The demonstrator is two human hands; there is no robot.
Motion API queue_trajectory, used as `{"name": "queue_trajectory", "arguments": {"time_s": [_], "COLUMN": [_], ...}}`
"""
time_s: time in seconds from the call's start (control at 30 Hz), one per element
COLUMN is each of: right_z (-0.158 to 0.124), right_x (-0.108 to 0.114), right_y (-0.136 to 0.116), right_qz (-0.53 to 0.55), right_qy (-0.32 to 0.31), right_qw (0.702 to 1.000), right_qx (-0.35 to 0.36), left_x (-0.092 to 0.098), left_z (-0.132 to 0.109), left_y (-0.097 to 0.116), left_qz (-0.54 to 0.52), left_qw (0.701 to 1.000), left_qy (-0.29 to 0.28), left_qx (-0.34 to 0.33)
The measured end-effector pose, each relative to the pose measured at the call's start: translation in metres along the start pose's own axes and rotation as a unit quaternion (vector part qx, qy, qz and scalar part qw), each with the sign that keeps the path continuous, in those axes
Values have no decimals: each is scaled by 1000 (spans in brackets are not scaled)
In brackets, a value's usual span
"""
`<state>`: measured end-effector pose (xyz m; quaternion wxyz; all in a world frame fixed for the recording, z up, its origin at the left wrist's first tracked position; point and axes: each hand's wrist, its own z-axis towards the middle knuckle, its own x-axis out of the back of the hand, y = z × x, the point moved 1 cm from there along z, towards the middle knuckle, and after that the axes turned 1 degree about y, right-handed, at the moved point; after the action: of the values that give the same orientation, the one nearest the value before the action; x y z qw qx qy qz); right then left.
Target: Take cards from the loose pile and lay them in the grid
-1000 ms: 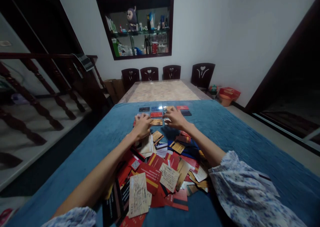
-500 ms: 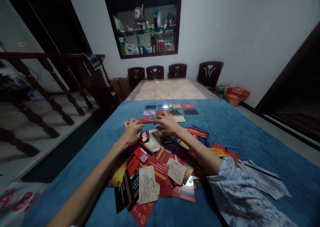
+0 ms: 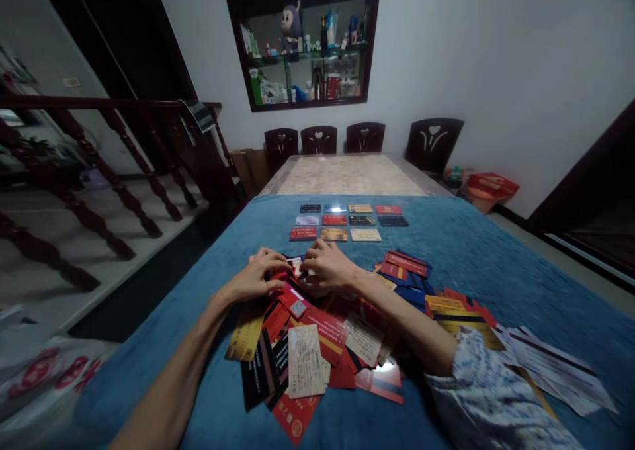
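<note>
A loose pile of bank cards point(image 3: 323, 331), mostly red with black, gold and cream ones, lies before me on the blue cloth. My left hand point(image 3: 258, 275) rests on the pile's far left edge, fingers bent and apart, thumb over a red card point(image 3: 296, 303). Close beside it, my right hand point(image 3: 328, 265) curls its fingers down onto the top of the pile; its fingertips hide what they grip. Between both hands a small white-and-blue card point(image 3: 296, 263) shows. Beyond them several cards stand in neat rows, with a gold-brown card point(image 3: 334, 235) in the nearest row.
More cards spread to the right: red and blue ones point(image 3: 405, 268), a gold card point(image 3: 464, 321) and silvery cards point(image 3: 553, 364). The blue cloth point(image 3: 213, 344) covers the table's near part. A plastic bag point(image 3: 44, 377) sits at the lower left, and chairs point(image 3: 366, 137) stand at the far end.
My right hand has drawn back from the card rows onto the pile, uncovering the gold-brown card in the nearest row. My left hand has shifted slightly nearer. The view has turned a little left.
</note>
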<state>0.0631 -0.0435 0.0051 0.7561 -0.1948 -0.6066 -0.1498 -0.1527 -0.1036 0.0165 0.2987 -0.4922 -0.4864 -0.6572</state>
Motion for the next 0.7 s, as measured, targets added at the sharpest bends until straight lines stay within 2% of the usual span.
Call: {"name": "queue_trajectory", "arguments": {"time_s": [0.17, 0.3, 0.7], "right_z": [-1, -1, -2], "right_x": [-4, -5, -12], "right_y": [-4, -11, -11], "right_qz": [-3, 7, 34], "right_qy": [-10, -22, -45], "right_qw": [999, 998, 994], "right_qx": [38, 63, 92], "left_x": [0, -5, -15], "left_z": [-7, -6, 4], "left_y": [8, 7, 5], "left_qz": [2, 12, 75], "left_qw": [999, 998, 996], "left_qy": [-45, -53, 51], "left_qx": [-1, 12, 15]}}
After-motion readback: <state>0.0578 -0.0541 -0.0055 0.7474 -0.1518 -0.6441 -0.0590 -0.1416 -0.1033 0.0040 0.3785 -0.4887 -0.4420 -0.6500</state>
